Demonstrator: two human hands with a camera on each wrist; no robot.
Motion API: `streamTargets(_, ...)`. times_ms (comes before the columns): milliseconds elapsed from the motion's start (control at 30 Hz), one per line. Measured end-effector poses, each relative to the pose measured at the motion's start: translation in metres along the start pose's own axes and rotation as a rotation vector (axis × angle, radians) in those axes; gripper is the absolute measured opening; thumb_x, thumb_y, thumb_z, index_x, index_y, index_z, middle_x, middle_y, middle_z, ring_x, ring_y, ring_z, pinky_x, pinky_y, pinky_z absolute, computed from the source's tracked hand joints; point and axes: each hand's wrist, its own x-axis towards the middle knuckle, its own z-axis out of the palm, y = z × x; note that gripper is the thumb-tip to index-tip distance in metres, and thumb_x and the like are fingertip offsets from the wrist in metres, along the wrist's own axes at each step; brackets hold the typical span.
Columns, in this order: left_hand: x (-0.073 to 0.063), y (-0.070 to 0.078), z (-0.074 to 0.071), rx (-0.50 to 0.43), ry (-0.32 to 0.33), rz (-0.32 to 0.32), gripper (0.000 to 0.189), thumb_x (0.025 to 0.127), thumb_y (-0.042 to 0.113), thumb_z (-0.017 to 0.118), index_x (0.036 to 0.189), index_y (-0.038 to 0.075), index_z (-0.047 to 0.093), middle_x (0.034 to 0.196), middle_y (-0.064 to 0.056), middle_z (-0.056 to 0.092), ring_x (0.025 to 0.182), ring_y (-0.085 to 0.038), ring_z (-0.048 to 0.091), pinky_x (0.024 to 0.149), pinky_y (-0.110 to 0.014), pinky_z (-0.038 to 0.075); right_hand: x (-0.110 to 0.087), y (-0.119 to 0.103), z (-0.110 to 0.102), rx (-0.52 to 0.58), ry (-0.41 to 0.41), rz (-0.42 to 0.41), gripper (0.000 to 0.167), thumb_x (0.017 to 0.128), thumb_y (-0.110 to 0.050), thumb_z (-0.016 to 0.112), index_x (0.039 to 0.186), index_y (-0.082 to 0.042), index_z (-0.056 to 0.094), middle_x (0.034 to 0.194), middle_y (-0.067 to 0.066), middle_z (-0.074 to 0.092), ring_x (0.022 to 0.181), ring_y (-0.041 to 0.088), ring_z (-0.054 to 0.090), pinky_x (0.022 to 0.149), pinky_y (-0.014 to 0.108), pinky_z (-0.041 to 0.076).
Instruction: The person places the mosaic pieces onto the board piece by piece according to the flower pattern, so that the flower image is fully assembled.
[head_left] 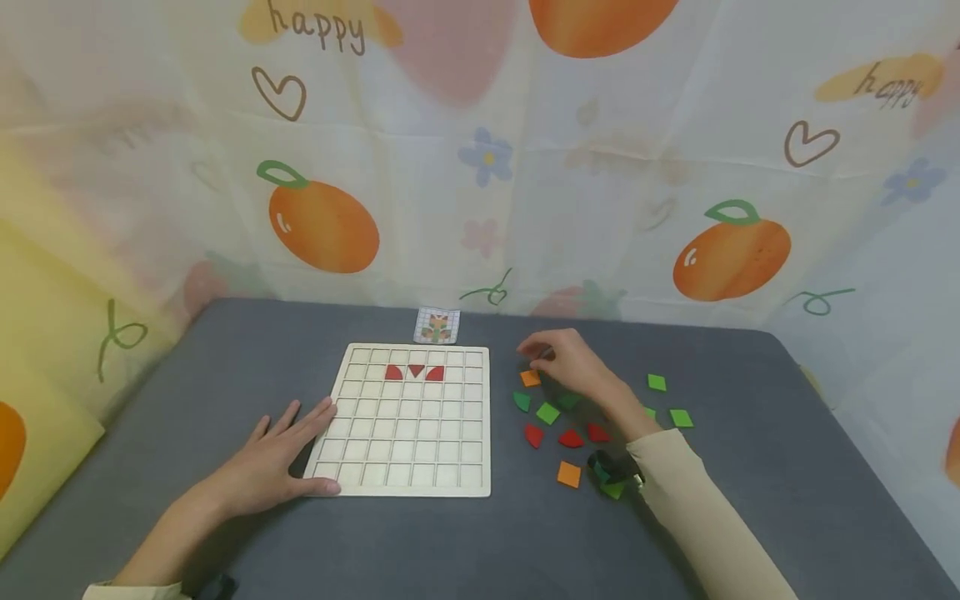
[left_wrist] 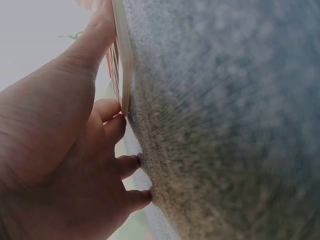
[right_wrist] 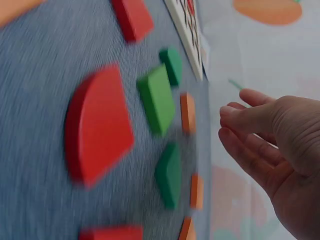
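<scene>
A white square grid board lies on the grey table, with three red pieces in a row near its top. My left hand rests at the board's left side, fingers spread; the thumb touches the lower left corner and the index fingertip meets the left edge. To the right of the board, my right hand is raised above loose pieces, fingers loosely bent. Nothing shows between its thumb and fingers in the right wrist view. Closest below it is an orange square.
Near the right hand lie a light green square, a dark green piece, red quarter-round pieces and another orange square. Further right are more green squares. Behind the board sits a small pattern card, before a printed curtain.
</scene>
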Motion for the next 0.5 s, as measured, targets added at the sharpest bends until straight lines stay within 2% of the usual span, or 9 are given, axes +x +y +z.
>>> streamTargets(233, 0.002, 0.001, 0.0, 0.002, -0.009, -0.017, 0.11, 0.072, 0.068, 0.07, 0.155, 0.008, 0.029, 0.161, -0.015, 0.022, 0.142, -0.054, 0.01, 0.105, -0.074, 0.004, -0.016, 0.021, -0.014, -0.005, 0.056, 0.037, 0.028, 0.088, 0.005, 0.068, 0.115, -0.001, 0.07, 0.107, 0.012, 0.071, 0.097, 0.026, 0.067, 0.082, 0.038, 0.056)
streamTargets(500, 0.002, 0.001, 0.002, 0.004, -0.007, -0.015, 0.111, 0.072, 0.069, 0.07, 0.155, 0.009, 0.029, 0.161, -0.014, 0.022, 0.142, -0.055, 0.01, 0.105, -0.074, 0.004, -0.023, 0.036, -0.023, -0.024, 0.036, 0.114, 0.026, 0.089, 0.001, 0.068, 0.116, 0.0, 0.069, 0.11, 0.016, 0.07, 0.102, 0.032, 0.066, 0.082, 0.04, 0.057)
